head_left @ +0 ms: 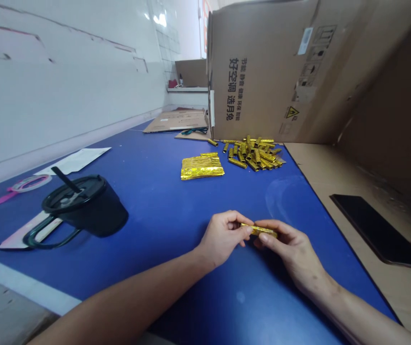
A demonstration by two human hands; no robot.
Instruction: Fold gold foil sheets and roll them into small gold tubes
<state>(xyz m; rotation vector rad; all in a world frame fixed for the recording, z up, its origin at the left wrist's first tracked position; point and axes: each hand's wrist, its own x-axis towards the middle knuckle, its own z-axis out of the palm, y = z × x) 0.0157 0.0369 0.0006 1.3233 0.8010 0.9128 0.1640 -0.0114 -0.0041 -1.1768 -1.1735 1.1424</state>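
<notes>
Blue tabletop: left hand and right hand pinch one gold tube at opposite ends, its long axis running crosswise between them, neither nearer.

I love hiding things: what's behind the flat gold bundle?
A gold stick shows at the far edge of the gold bundle, with blue table beyond. The bundle covers anything low behind it.

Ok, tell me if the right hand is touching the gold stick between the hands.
Touching: the head view shows the right hand holding the gold stick between its thumb and fingers.
</notes>
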